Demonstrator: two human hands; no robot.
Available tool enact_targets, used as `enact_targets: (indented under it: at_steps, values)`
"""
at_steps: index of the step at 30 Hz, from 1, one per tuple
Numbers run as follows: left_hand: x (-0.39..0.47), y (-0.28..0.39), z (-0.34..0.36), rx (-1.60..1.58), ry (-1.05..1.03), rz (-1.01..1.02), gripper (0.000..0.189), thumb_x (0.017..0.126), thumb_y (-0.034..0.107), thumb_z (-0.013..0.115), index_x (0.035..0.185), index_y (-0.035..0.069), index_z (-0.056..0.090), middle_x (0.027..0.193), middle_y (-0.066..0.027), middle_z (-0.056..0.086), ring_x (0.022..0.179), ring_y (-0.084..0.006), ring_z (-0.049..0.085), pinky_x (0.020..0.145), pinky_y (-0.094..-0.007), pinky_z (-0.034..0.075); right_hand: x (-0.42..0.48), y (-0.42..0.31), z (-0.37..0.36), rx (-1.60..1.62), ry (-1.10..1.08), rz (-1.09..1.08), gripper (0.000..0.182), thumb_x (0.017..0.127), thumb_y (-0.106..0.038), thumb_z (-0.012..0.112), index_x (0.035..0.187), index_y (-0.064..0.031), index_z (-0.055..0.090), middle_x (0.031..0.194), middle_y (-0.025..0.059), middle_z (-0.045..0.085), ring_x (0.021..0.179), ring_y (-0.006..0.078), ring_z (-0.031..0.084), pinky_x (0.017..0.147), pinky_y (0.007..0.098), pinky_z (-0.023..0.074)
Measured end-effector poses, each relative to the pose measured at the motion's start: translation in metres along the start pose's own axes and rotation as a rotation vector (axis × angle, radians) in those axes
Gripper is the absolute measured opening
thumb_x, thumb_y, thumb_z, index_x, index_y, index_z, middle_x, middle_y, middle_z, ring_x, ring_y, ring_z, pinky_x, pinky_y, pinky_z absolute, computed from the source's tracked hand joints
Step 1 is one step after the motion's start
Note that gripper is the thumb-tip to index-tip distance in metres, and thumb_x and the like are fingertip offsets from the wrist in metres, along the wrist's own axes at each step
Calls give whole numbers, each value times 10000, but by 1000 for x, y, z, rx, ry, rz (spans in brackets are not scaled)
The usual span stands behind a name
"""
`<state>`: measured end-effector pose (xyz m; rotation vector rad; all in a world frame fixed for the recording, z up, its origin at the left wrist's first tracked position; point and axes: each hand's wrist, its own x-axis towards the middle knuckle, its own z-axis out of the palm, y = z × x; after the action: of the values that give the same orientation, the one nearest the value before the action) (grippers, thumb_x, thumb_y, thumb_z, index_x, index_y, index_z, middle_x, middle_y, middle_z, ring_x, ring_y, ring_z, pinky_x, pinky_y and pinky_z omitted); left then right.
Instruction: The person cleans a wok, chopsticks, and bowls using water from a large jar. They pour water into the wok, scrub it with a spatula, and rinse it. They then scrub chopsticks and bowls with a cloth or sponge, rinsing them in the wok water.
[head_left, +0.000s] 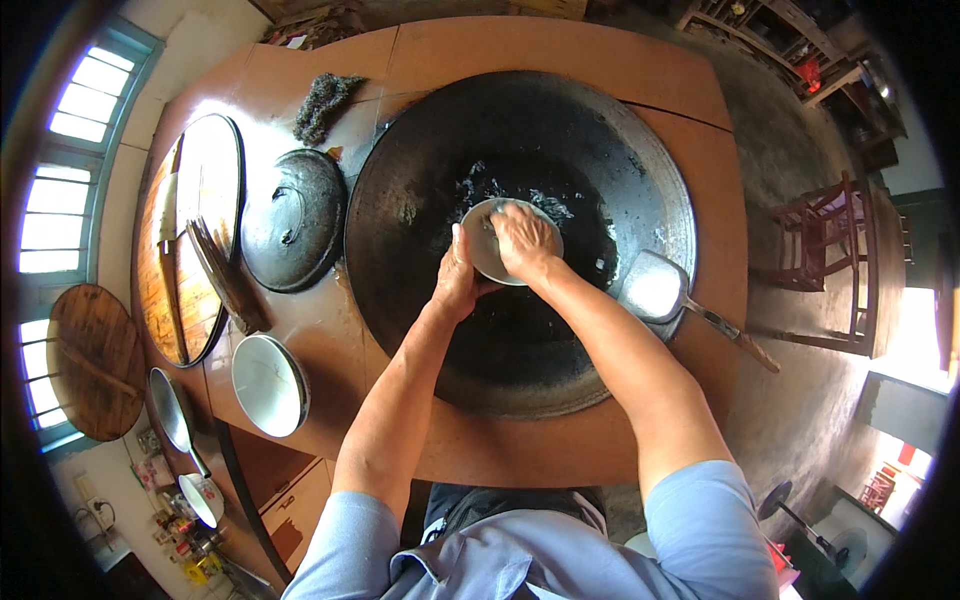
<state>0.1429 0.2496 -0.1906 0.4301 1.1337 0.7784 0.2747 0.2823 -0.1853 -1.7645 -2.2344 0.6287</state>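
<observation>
A pale round bowl (486, 251) is held over the middle of a large dark wok (405, 315) set into a tiled stove top. My left hand (456, 276) grips the bowl's left side, thumb up along the rim, other fingers beneath. Inside the bowl lies my right hand (526, 238), its fingers blurred against the inner wall; whether they hold anything is hidden. Water (559, 214) glints in the wok's bottom below the bowl. A metal spatula (654, 289) rests on the wok's right rim, its wooden handle pointing outward.
Left of the wok are a dark metal lid (292, 221), a scouring pad (324, 109), stacked bowls (266, 386), a bamboo brush (229, 277) and a round wooden lid (206, 165). A ladle (174, 412) lies nearer the lower left. The brown tiled stove top (525, 450) surrounds the wok.
</observation>
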Motion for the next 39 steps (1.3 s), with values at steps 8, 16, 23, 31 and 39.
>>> enact_targets:
  at_steps: [8,16,23,31,39]
  values:
    - [4,-6,3,101,83,15,659,865,650,317,1272,140,410,1222,-97,497,1086,-247,520,796,-451,506,-8,-8,15,420,174,-215,163,771,-60,457,833,-21,603,953,195,572,886,379,548,785,442,446]
    - [-9,-5,8,132,135,145,656,857,626,398,1280,125,415,1204,-99,497,1044,-254,531,756,-447,519,-31,18,1,-194,-176,-24,205,795,-137,480,847,-34,650,994,158,581,954,324,554,773,441,462]
    - [-8,-7,-2,124,96,87,686,857,653,338,1330,157,366,1259,-96,464,1130,-269,477,824,-450,494,-8,-8,21,344,134,-240,217,819,-66,422,972,-34,571,1089,164,510,1062,350,487,886,420,419]
    - [-10,-11,0,216,125,242,640,881,608,359,1281,111,412,1165,-92,503,1015,-218,520,777,-391,495,-24,0,19,378,-223,246,251,790,-115,509,1001,-7,590,1026,195,608,1000,356,569,848,416,458]
    - [-3,-1,-16,93,146,194,590,896,561,398,1230,78,463,987,-93,555,836,-175,546,615,-320,511,-64,-15,15,521,20,-230,212,807,-68,474,968,16,586,921,179,591,875,316,584,774,379,466]
